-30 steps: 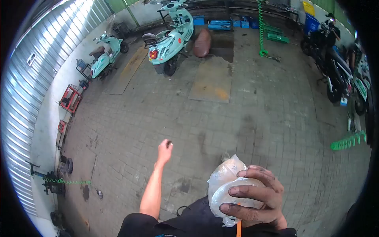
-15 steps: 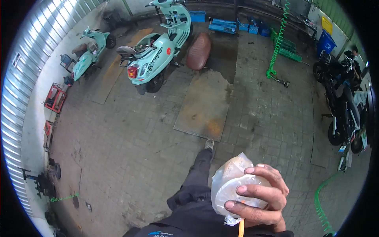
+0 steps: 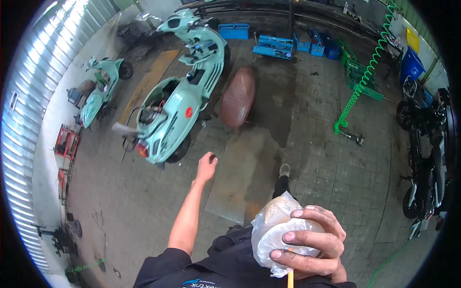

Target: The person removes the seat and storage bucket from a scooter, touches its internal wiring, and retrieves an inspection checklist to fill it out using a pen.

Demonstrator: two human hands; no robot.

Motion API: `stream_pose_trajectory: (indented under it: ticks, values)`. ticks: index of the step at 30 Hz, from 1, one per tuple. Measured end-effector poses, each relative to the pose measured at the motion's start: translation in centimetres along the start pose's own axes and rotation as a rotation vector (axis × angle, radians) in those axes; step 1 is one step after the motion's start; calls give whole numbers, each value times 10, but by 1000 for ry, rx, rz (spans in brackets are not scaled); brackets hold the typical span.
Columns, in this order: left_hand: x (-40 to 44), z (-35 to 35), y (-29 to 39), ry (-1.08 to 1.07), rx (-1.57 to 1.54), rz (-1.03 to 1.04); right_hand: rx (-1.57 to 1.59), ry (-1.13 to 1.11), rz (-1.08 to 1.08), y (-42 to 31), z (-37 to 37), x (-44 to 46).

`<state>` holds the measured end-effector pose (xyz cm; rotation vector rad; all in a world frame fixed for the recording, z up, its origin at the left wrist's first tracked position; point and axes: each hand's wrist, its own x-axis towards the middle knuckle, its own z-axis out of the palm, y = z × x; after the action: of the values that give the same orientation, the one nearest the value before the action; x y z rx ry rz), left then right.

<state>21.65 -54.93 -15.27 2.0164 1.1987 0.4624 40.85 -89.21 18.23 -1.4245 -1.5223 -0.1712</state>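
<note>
Close to the camera, my right hand (image 3: 314, 242) is wrapped round a drink cup (image 3: 283, 240) with a pale lid, inside a clear plastic bag. An orange straw (image 3: 290, 279) shows below the fingers. The cup's contents are mostly hidden by the bag and my hand. My left hand (image 3: 207, 166) is stretched forward over the floor, its fingers curled in, and nothing shows in it. Beyond it stands a mint-green scooter (image 3: 175, 113) with its seat opening uncovered. A brown scooter seat (image 3: 238, 97) lies on the floor at its right.
A metal plate (image 3: 230, 187) lies on the paved floor ahead. Blue toolboxes (image 3: 272, 47) line the back. A green coiled air hose (image 3: 357, 91) hangs at the right, near a black motorcycle (image 3: 427, 153). Another mint scooter (image 3: 103, 91) stands by the left wall.
My left arm and hand have come into view, reaching forward. The scooter and the seat appear nearer as I have moved ahead. My right hand still holds the cup.
</note>
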Motion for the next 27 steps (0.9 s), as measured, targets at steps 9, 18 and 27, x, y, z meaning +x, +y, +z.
stream_pose_trajectory:
  ticks: [9, 18, 27]
  values:
    - [58, 155, -51, -352, 218, -392, 47, -41, -29, 292, -26, 214]
    - [141, 203, -48, -722, 135, -1129, -35, -120, -70, 556, 10, 410]
    - [734, 219, 79, 43, -28, -207, 50, -98, -98, 768, 62, 619]
